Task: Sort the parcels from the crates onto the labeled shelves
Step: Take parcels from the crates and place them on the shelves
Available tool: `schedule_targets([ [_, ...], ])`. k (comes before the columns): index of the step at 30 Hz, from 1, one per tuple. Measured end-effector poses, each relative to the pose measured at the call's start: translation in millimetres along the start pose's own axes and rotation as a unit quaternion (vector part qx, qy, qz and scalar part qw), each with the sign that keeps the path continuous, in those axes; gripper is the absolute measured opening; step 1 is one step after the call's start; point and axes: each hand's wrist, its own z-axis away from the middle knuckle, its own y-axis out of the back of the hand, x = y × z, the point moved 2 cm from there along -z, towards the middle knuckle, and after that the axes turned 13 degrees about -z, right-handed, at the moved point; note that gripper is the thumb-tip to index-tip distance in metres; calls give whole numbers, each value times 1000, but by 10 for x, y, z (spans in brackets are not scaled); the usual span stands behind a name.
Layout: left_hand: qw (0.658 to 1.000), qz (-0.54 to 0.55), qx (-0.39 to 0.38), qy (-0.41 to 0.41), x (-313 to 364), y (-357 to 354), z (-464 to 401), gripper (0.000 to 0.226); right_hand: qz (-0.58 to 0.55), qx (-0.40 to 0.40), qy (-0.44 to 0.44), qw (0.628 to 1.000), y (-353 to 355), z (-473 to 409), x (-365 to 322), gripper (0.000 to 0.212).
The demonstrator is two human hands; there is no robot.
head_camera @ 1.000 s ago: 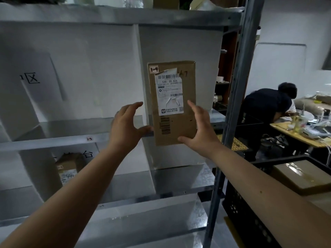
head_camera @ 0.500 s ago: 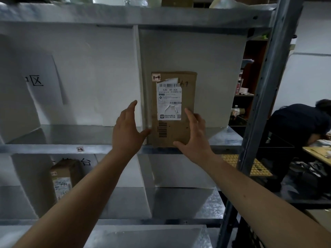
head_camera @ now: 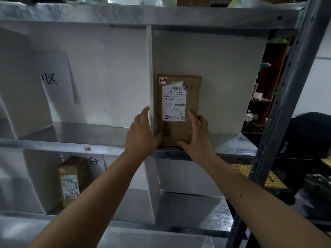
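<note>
Parcel (head_camera: 179,111) now stands upright on the metal shelf (head_camera: 232,145), in the right-hand compartment, its left edge just beside the white divider (head_camera: 150,77); a second ago I held it out in front of the shelf edge, and half a second ago it was only reaching the lip. Its white shipping label (head_camera: 174,102) faces me, with a small tag reading 1-4 at the top left corner. My left hand (head_camera: 141,135) has fingers straight and close together, running up along the front of the divider, the thumb touching the parcel's lower left edge. My right hand (head_camera: 197,135) holds the parcel's lower right side, fingers curled behind its edge and thumb across the front. Both hands sit further in than before. On the shelf below, to the left, a second cardboard box (head_camera: 71,179) stands as it did. Far right, a person in dark clothing (head_camera: 311,133) shows less of themselves than earlier.
</note>
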Motion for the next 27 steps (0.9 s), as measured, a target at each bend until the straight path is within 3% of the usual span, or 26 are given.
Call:
schedule_targets([
  [12, 999, 29, -29, 8, -157, 98, 342, 102, 17, 31, -41, 999, -105, 206, -109, 111],
  [19, 993, 11, -112, -40, -279, 135, 997, 86, 51, 91, -46, 993, -248, 1005, -353, 73],
  [23, 979, -28, -176, -99, -315, 68, 1461, 78, 86, 64, -118, 987, -262, 1696, -515, 67],
  [27, 954, 24, -256, -152, -128, -40, 1959, 69, 97, 48, -220, 969, -44, 2533, -582, 57],
])
